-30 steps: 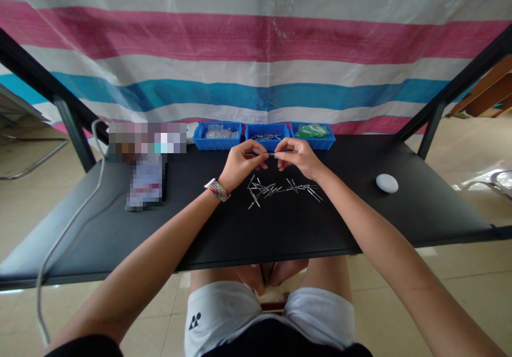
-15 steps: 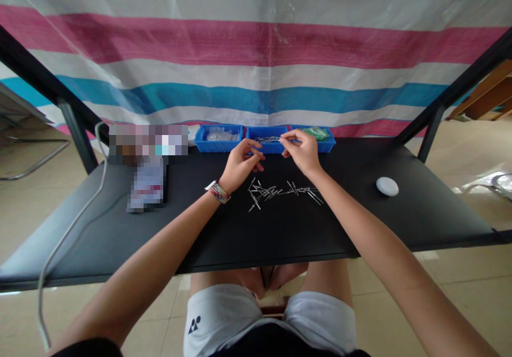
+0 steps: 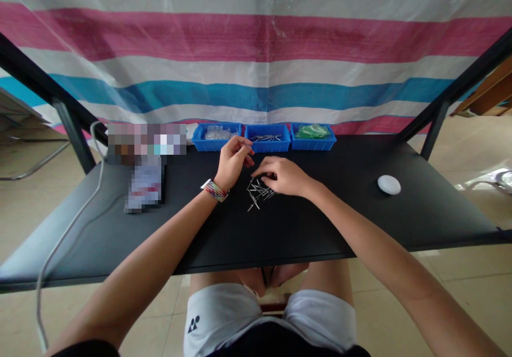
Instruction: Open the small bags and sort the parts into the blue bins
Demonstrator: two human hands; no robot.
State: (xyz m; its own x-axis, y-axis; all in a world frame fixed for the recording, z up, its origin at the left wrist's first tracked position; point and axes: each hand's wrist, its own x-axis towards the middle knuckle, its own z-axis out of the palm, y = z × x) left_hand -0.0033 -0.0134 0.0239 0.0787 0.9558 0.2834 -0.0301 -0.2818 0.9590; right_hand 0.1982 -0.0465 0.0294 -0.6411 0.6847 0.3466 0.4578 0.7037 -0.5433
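Observation:
A loose pile of thin metal pins lies on the black table. My right hand rests over the right part of the pile, fingers bent down onto the pins; whether it pinches one is hidden. My left hand, with a beaded band on the wrist, hovers just left of the pile with its fingers loosely curled and nothing visible in them. Behind the hands stand three blue bins: the left bin with clear bags, the middle bin with metal pins, the right bin with green parts.
A white oval object lies at the table's right. A blurred-out item sits at the left, with a grey cable running off the table's left edge. A striped tarp hangs behind. Black frame posts stand at both back corners.
My right hand went from meeting the left hand, up to the middle bin, then down onto the pile. My left hand stayed about where it was and let go of the shared pin.

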